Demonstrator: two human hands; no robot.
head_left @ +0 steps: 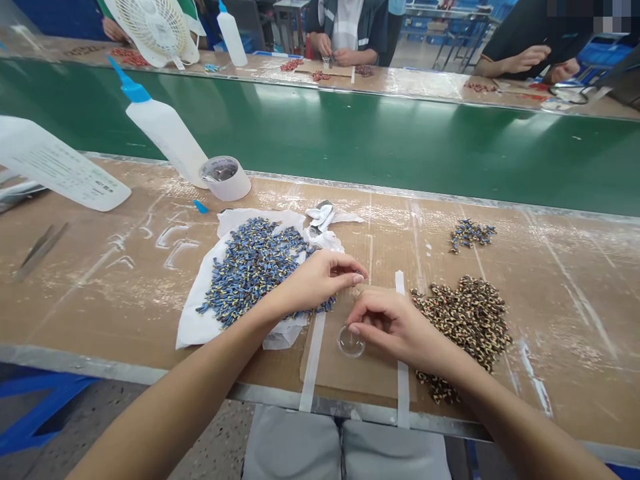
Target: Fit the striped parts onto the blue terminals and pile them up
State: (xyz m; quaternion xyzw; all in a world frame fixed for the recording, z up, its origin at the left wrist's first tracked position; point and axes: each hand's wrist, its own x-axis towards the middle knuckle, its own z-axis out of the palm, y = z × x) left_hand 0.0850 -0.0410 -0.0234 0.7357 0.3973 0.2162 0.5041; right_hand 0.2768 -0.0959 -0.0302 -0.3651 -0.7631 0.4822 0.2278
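Note:
My left hand (325,279) is closed in a pinch over the cardboard, thumb against fingertips. Whatever sits between them is too small to name. Beside it my right hand (387,320) is curled, thumb and forefinger together at the rim of a small clear round dish (351,342); what these fingers hold is hidden. Left of my hands, a heap of small blue and yellow pieces (255,267) lies on a white sheet (195,327). Partly behind my right wrist spreads a heap of small dark brown and cream pieces (470,320). A smaller cluster of blue pieces (470,235) lies beyond it.
A roll of tape (227,181) stands by a leaning white bottle with blue nozzle (167,137). Another white bottle (60,167) and tweezers (40,250) are at left. Crumpled paper (323,217) lies behind the sheet. Across the green belt (320,133), other people work near a fan (155,30).

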